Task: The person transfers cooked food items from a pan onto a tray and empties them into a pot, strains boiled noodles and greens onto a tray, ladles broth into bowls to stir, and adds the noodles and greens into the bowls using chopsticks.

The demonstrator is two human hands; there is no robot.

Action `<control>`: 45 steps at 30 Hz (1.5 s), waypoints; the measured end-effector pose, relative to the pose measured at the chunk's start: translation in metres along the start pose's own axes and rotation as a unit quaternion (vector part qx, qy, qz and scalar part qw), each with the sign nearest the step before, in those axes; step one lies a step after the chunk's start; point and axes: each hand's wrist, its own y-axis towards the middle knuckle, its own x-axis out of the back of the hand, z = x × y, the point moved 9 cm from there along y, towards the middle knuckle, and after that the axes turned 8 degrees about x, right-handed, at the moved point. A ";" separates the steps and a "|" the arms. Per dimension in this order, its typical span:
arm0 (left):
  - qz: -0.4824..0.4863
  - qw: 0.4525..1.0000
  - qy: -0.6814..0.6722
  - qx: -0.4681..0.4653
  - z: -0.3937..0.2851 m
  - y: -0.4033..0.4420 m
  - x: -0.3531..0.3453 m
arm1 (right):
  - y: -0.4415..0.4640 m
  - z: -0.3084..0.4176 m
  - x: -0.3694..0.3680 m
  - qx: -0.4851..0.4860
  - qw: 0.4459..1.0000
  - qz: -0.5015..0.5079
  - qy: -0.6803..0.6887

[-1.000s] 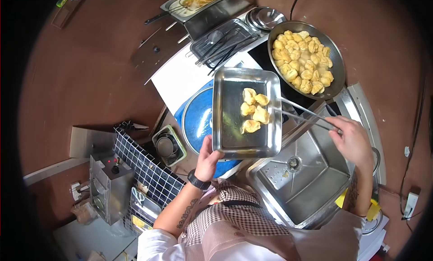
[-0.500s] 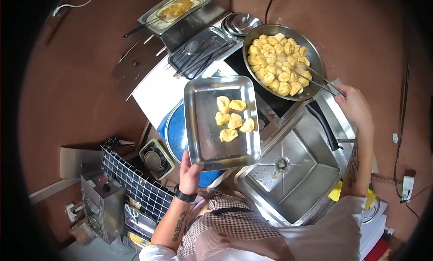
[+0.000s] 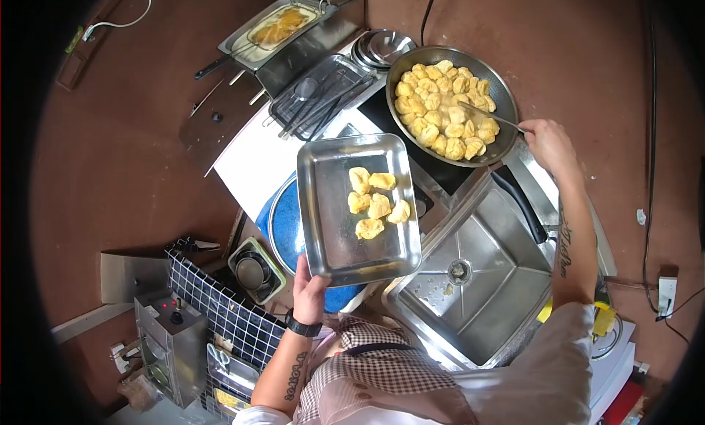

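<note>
My left hand (image 3: pixel 309 293) grips the near-left corner of a metal tray (image 3: pixel 352 260), thumb on its rim. Several yellow food pieces (image 3: pixel 379 206) lie toward the tray's right side. My right hand (image 3: pixel 547 142) is closed around metal tongs (image 3: pixel 499 119), whose tips reach among the food in a wide pan (image 3: pixel 507 94). Many yellow pieces (image 3: pixel 429 105) in light liquid fill that pan. Its black handle (image 3: pixel 521 204) points down toward the sink.
A metal sink (image 3: pixel 499 278) lies below the pan. Left of the tray are a blue round lid (image 3: pixel 285 223) and a green-rimmed container (image 3: pixel 257 271). Beyond stand a rack of utensils (image 3: pixel 316 94), stacked round lids (image 3: pixel 389 47) and a fryer (image 3: pixel 275 32) with frothy oil.
The tongs have moved from the tray over to the pan, and my right hand has moved up with them. One more piece lies in the tray than at first. The view has shifted.
</note>
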 end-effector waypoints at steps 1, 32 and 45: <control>0.004 1.000 -0.004 -0.001 -0.001 0.000 -0.002 | -0.005 0.003 0.009 0.008 1.000 -0.012 0.011; 0.009 1.000 -0.027 0.006 0.005 0.008 -0.005 | -0.070 0.066 0.014 0.125 0.954 0.172 0.210; 0.006 0.999 -0.033 0.016 0.009 0.008 -0.010 | 0.011 -0.005 -0.040 0.046 0.987 -0.057 -0.140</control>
